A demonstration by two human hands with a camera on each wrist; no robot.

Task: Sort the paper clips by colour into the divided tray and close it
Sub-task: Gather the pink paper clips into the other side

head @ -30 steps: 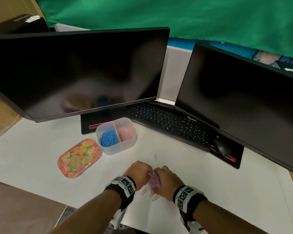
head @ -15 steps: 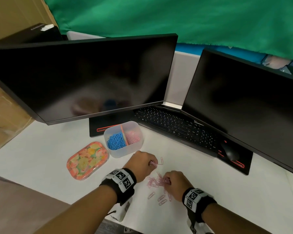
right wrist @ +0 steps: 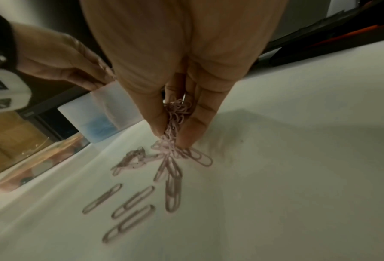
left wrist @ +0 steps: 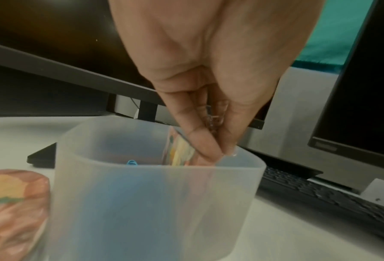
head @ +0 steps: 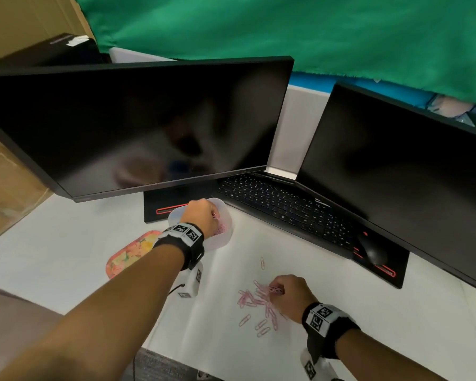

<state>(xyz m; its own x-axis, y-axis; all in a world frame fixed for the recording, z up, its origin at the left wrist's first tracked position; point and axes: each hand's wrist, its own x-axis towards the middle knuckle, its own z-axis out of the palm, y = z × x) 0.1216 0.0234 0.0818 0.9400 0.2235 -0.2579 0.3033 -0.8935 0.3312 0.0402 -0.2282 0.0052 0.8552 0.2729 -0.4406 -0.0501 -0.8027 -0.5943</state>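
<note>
The translucent divided tray (head: 226, 213) (left wrist: 155, 203) stands in front of the left monitor's base, blue clips (left wrist: 132, 162) in its left half, pink clips (head: 221, 226) in its right. My left hand (head: 201, 215) (left wrist: 218, 141) hovers over the pink half, fingertips pinching a few pink clips (left wrist: 213, 120) just above the rim. My right hand (head: 286, 294) (right wrist: 175, 130) rests on the desk, pinching a bunch of pink clips (right wrist: 175, 113) out of the loose pink pile (head: 256, 303) (right wrist: 168, 176). The floral lid (head: 132, 254) (left wrist: 10, 203) lies left of the tray.
Two dark monitors (head: 138, 127) (head: 401, 171) overhang the back of the white desk (head: 66, 243). A black keyboard (head: 280, 207) and mouse (head: 373, 250) lie behind the clips. One stray pink clip (head: 262, 263) sits between tray and pile.
My left hand has gone from the pile up and back to the tray's pink half with clips. The right hand stays at the pile, gathering clips. My head tilted up.
</note>
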